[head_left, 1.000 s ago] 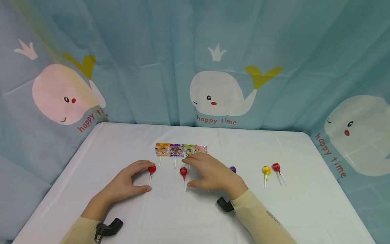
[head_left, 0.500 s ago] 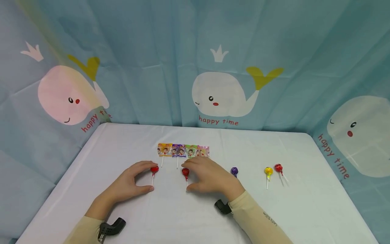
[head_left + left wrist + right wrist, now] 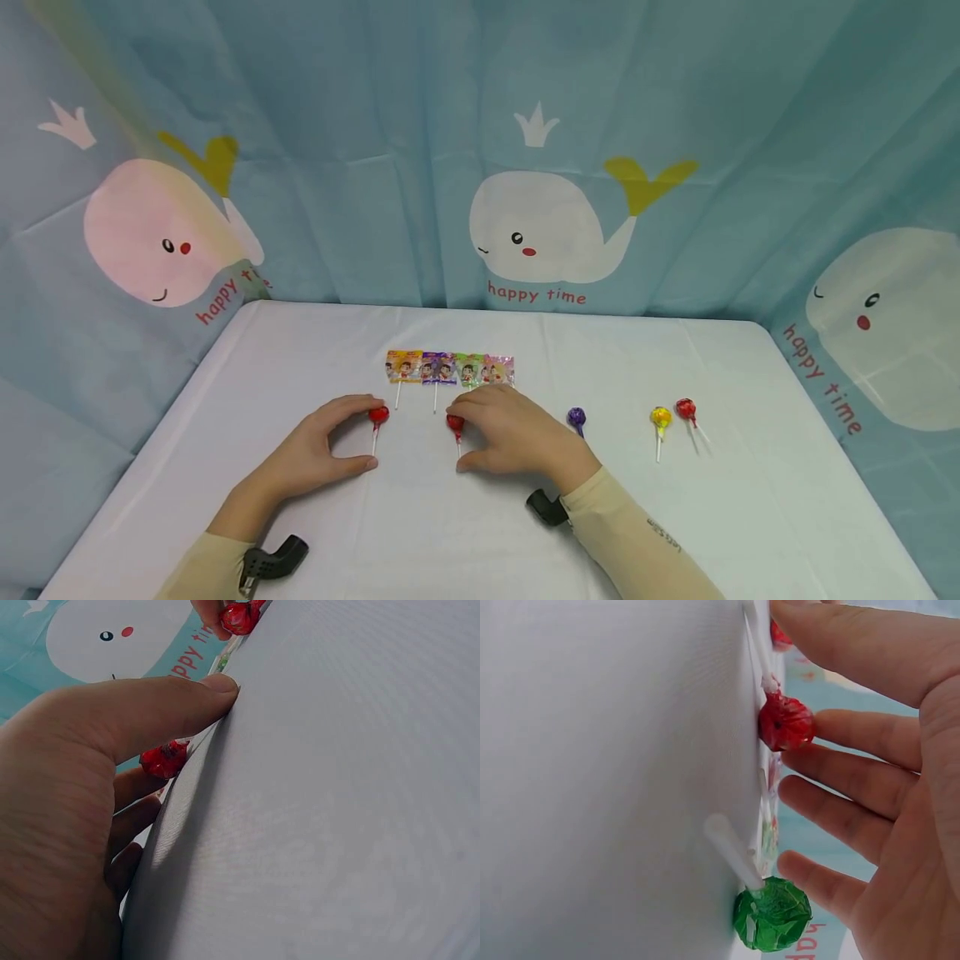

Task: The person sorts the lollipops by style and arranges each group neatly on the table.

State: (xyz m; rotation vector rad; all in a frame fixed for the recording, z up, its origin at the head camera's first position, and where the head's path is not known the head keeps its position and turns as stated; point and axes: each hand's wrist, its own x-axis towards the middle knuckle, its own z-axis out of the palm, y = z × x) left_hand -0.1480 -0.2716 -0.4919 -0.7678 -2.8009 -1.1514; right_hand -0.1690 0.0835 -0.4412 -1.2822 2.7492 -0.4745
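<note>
My left hand (image 3: 318, 450) spans a red lollipop (image 3: 379, 414) lengthwise, index fingertip at the wrapped ball and thumb at the stick's lower end. To its right, another red lollipop (image 3: 785, 722) is held the same way by my right hand (image 3: 517, 437), index finger against its ball, thumb by the stick end. Both sticks point toward me. Under the right palm lies a green lollipop (image 3: 772, 915), hidden in the head view. Just beyond the hands, a row of flat wrapped lollipops lies side by side: orange (image 3: 403, 367), purple (image 3: 438, 368), green (image 3: 471, 369) and pink (image 3: 498, 369).
Right of the right hand lies a round purple lollipop (image 3: 576, 418). Farther right are a yellow lollipop (image 3: 661, 418) and a red one (image 3: 686, 409), close together. Everything rests on a white-covered table (image 3: 420, 533), with a blue whale-print curtain (image 3: 360, 217) behind and at the sides.
My right hand has shifted slightly left and closed in around the second red lollipop, uncovering more of the round purple one. The left hand stays at its lollipop.
</note>
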